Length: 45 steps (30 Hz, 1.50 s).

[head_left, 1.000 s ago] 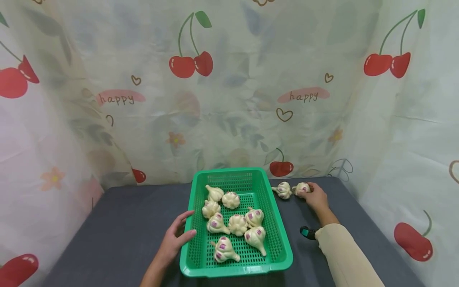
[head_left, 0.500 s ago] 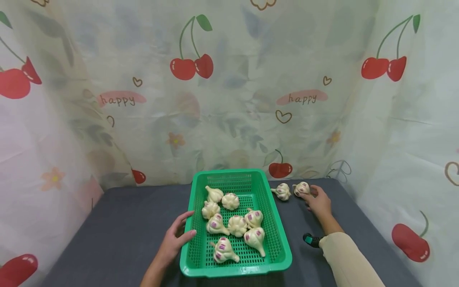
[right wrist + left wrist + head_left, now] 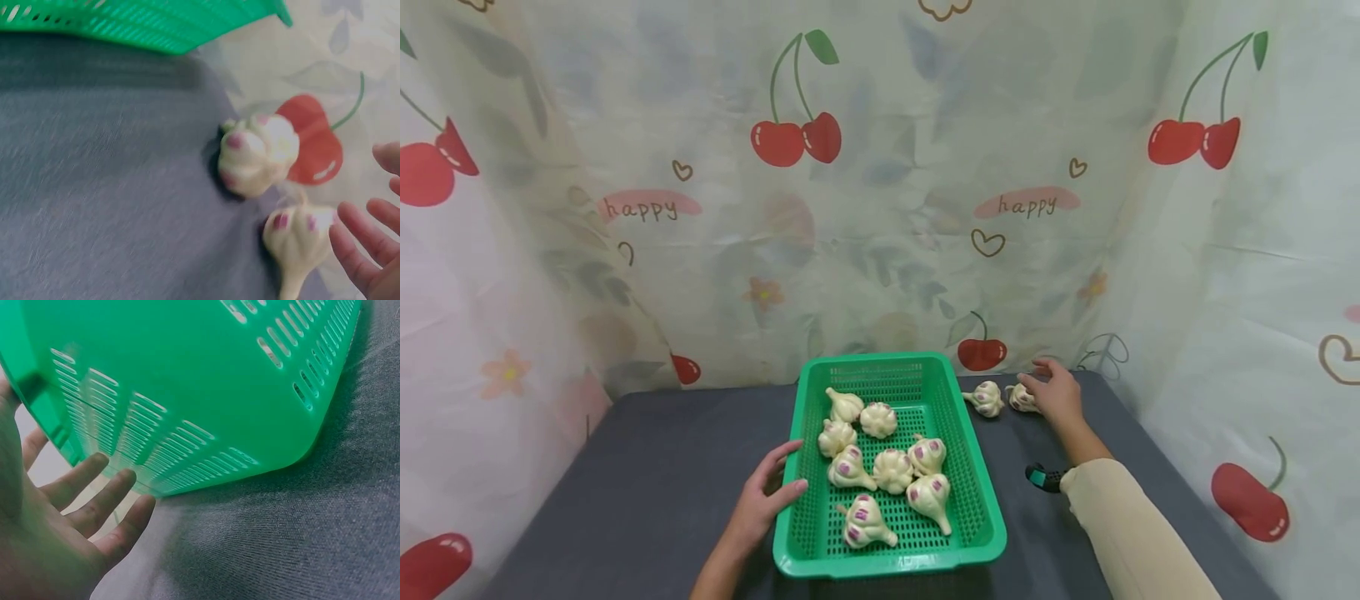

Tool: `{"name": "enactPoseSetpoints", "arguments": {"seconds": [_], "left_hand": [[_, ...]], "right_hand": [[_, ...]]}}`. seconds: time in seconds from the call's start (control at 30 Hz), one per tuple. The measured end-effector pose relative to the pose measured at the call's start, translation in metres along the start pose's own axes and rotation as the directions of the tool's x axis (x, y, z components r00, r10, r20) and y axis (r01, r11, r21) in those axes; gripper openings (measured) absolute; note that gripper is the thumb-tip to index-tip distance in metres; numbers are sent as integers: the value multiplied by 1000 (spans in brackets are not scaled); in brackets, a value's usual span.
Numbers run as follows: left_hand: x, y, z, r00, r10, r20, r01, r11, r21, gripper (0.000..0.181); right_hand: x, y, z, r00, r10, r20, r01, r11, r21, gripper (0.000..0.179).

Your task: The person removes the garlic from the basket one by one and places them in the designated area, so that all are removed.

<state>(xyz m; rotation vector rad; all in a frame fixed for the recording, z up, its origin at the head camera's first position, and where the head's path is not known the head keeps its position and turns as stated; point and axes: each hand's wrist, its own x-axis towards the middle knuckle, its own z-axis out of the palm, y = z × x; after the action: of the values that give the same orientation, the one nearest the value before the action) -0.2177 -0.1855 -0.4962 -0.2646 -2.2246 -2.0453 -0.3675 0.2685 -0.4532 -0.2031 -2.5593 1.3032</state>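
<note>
My left hand (image 3: pixel 758 500) rests at the left rim of a green plastic basket (image 3: pixel 1004 533), thumb over the edge. In the left wrist view its fingers (image 3: pixel 103 500) extend loosely along the slotted outer wall. Several garlic bulbs (image 3: pixel 865 522) with purple patches lie in the basket. Beyond its right side, two more bulbs sit on the dark cloth: one near the basket (image 3: pixel 987 399), the other (image 3: pixel 1022 398) partly hidden by my right hand (image 3: pixel 1060 398). That hand hovers over the farther bulb (image 3: pixel 299 237), fingers spread and holding nothing in the right wrist view.
A dark grey cloth (image 3: pixel 685 475) covers the table. Pale curtains (image 3: pixel 880 275) printed with cherries hang behind and at both sides. A black strap with a green piece (image 3: pixel 1043 477) shows at my right wrist, by a cream sleeve (image 3: pixel 1131 525).
My right hand's fingers were on the farther garlic bulb; they have come off it, and the hand has shifted up and over it. The left hand and basket stay put.
</note>
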Motion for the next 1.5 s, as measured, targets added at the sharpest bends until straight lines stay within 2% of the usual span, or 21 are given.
{"name": "enactPoseSetpoints", "arguments": {"seconds": [0.13, 0.43, 0.67, 0.87, 1.17, 1.37, 1.5], "left_hand": [[0, -1, 0, 1000, 2, -1, -2, 1000, 4, 51], [1, -2, 0, 1000, -2, -5, 2, 1000, 5, 50], [1, -3, 0, 1000, -16, -7, 16, 1000, 4, 50], [1, -3, 0, 1000, -11, -7, 11, 1000, -6, 51], [0, -2, 0, 1000, -11, -2, 11, 1000, -11, 50], [0, -1, 0, 1000, -12, 4, 12, 1000, -17, 50], [0, -1, 0, 1000, -7, 8, 7, 1000, -16, 51]], "right_hand": [[3, -17, 1, 999, -39, 35, 38, 999, 31, 50], [3, -59, 13, 985, -146, 87, 145, 989, 19, 48], [1, -87, 32, 971, -204, 123, 205, 979, 1, 43], [1, -107, 51, 949, -245, 200, 239, 969, 55, 43], [-15, -128, 76, 928, -264, 263, 254, 965, 72, 43], [-18, -129, 91, 916, -272, 296, 257, 962, 90, 45], [-19, -128, 101, 897, -285, 337, 267, 958, 101, 46]]}}
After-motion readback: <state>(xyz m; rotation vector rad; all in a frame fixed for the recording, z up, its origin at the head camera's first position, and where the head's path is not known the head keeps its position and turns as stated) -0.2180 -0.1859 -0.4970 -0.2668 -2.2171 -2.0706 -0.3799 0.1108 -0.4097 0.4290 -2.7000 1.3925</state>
